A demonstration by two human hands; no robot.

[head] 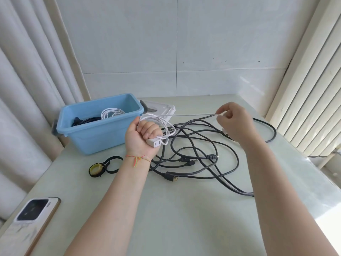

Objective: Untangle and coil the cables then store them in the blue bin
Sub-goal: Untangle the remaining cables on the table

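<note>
My left hand [143, 136] is raised above the table and grips the white plug end and several coiled loops of a white cable [186, 114]. From the coil the cable runs taut to the right, where my right hand [233, 122] pinches it between thumb and fingers. Below both hands a tangle of black cables [199, 156] with several plugs lies spread on the table. The blue bin [92, 133] stands at the back left, just left of my left hand. It holds a coiled white cable [110, 112] and a dark cable [86, 120].
A white lid [162, 108] lies behind the bin. A yellow-and-black strap roll [96, 169] and a black strap loop [112, 164] lie left of my left wrist. A phone [34, 211] rests on a board at the near left edge. Curtains hang left, a radiator stands right.
</note>
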